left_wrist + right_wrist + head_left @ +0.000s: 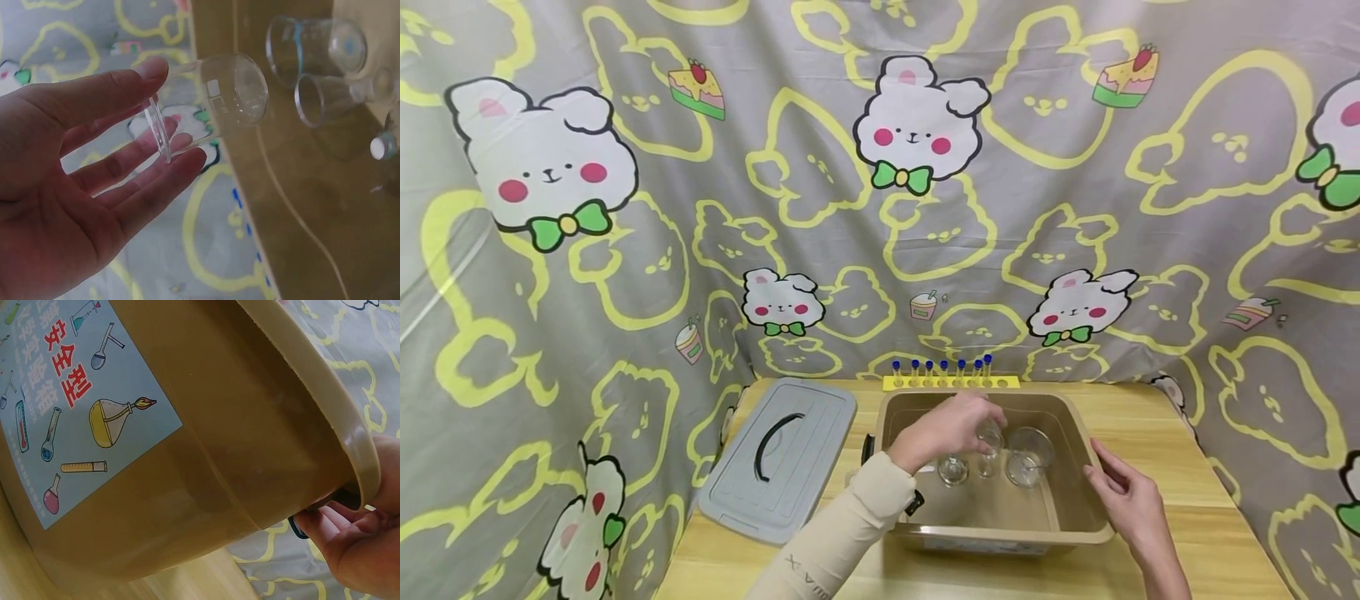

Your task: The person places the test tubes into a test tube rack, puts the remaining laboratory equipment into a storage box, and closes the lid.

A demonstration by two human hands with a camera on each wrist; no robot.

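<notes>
My left hand (958, 425) holds a small clear glass beaker (234, 94) by its rim, between thumb and fingers, over the brown plastic box (917, 530). Inside the box stand a wider glass beaker (1028, 458), a flared glass piece (310, 100) that looks like a funnel or flask, and a small round glass piece (952, 469). My right hand (1131, 496) grips the box's right rim, and in the right wrist view its fingers (325, 528) curl under the edge by the dark handle. The flared glass is partly hidden behind the held beaker in the head view.
Left of the box lies a grey lid (808, 442) with a black handle. Behind it stands a yellow rack (951, 382) with several blue-capped tubes. A label (81, 412) covers the box's front. Patterned curtains (820, 242) surround the wooden table (1202, 533).
</notes>
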